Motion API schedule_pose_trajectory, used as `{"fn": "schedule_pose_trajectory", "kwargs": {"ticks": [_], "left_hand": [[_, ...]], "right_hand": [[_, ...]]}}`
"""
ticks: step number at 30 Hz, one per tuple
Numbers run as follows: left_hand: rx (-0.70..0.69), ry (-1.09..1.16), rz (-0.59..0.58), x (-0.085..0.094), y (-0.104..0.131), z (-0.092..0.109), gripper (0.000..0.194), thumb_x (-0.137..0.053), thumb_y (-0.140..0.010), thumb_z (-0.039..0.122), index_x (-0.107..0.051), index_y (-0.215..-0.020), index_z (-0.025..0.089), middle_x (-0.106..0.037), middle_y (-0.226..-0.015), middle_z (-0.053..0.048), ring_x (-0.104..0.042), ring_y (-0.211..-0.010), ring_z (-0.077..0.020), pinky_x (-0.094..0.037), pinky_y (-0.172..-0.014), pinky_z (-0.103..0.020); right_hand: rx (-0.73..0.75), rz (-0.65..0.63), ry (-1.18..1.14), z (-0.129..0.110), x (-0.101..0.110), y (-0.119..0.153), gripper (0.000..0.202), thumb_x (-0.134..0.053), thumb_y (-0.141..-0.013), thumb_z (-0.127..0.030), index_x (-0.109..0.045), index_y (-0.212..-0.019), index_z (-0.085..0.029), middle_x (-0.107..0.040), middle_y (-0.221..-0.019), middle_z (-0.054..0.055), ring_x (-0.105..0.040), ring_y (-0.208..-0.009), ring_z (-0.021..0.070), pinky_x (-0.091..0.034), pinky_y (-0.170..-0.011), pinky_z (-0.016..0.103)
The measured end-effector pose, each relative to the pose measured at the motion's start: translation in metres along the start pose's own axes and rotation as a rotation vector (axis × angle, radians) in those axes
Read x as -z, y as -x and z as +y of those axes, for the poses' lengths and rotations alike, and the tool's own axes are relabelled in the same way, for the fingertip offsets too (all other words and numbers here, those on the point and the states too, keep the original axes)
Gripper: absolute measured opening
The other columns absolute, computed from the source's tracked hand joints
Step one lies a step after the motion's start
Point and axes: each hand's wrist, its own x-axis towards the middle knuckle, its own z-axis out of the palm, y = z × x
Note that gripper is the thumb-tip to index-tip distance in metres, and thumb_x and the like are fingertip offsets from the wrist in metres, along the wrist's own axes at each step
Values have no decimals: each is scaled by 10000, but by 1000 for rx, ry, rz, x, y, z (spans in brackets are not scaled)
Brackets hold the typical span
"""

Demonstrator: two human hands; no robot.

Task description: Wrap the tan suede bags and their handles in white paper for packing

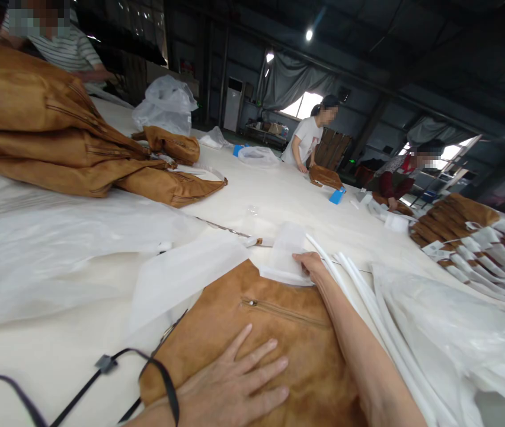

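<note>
A tan-brown leather bag [297, 350] with a zipper [288, 312] lies on the white table right in front of me. My left hand [243, 376] rests flat on the bag, fingers spread. At the bag's far edge, my right hand [309, 264] has its fingers curled on a translucent white sheet [285, 252]; the fingertips are partly hidden. Another translucent sheet [185, 276] extends left from the bag's top. A black cord [81, 394] with a grey clip crosses the lower left.
Brown bags [57, 130] are heaped at the left, near clear plastic [163, 104]. White tubes [368, 308] and plastic bags [461, 332] lie to the right. Stacked tagged bags [466, 231] stand farther right. Co-workers handle bags across the table [261, 190].
</note>
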Motion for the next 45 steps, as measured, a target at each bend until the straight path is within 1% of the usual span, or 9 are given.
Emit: {"fn": "schedule_pose_trajectory", "kwargs": {"ticks": [5, 10, 17, 21, 26, 31, 36, 40, 45], "left_hand": [[11, -43, 60, -13, 0, -1, 861, -813, -750, 435, -383, -1483, 298, -395, -1556, -41, -278, -1473, -320, 55, -1203, -635], [-39, 17, 98, -12, 4, -4, 711, -658, -876, 486, -377, -1492, 269, -393, -1558, -59, -283, -1473, -307, 36, -1218, -611], [-52, 28, 125, -10, 3, -4, 597, -598, -924, 480, -441, -1446, 235, -434, -1534, -68, -264, -1481, -288, 171, -1199, -550], [-39, 74, 157, -10, -1, -1, 515, -550, -947, 500, -524, -1369, 205, -514, -1471, -96, -349, -1442, -297, 140, -1203, -554], [-40, 112, 214, -9, -3, 4, 426, -555, -952, 466, -583, -1287, 203, -626, -1332, -118, -493, -1325, -286, 56, -1208, -583], [-67, 67, 275, -10, 0, 4, 374, -568, -937, 464, -592, -1203, 202, -667, -1196, -119, -548, -1205, -290, -168, -1177, -560], [30, 68, 532, -10, 5, 5, 375, -643, -865, 495, -561, -1012, 160, -651, -1028, -123, -592, -1004, -256, -417, -966, -449], [55, -5, 640, -10, 6, 5, 426, -587, -869, 307, -489, -1261, 170, -579, -1306, -170, -498, -1273, -294, -320, -1089, -530], [-90, 4, 455, -12, 6, 2, 168, -469, -954, 148, -613, -1018, 207, -734, -1050, -33, -619, -1158, -178, -175, -1198, -456]], "right_hand": [[40, -29, -119, -7, -7, -12, 355, -610, -949, -362, -579, -1240, -163, -609, -1225, 92, -635, -1025, 224, -562, -856, 425], [125, -48, -215, -22, 2, -7, 317, -600, -957, -367, -600, -1190, -152, -641, -1148, 79, -655, -949, 193, -576, -805, 387], [319, -132, -283, -33, 28, 64, 373, -792, -739, -426, -724, -1013, -183, -758, -866, 32, -704, -791, 199, -568, -833, 385], [480, -75, 14, -16, 38, 136, 299, -746, -793, -421, -758, -993, -198, -770, -982, 47, -694, -977, 248, -523, -976, 430], [679, -403, 432, 28, 43, 199, 349, -497, -976, -359, -670, -1267, -274, -639, -1341, 50, -561, -1283, 251, -373, -1156, 470], [771, -464, 639, 53, 40, 216, 452, -425, -987, -249, -517, -1428, -270, -455, -1519, 61, -376, -1436, 233, -223, -1222, 513], [772, -499, 721, 53, 39, 221, 475, -434, -974, -209, -496, -1443, -251, -395, -1554, 74, -321, -1463, 229, -215, -1223, 507], [791, -510, 747, 60, 37, 223, 505, -431, -956, -159, -482, -1449, -256, -356, -1575, 72, -283, -1478, 218, -196, -1226, 509], [681, -623, 781, 44, 42, 230, 471, -526, -959, -269, -503, -1430, -290, -325, -1586, 72, -252, -1487, 257, -165, -1218, 552]]}}
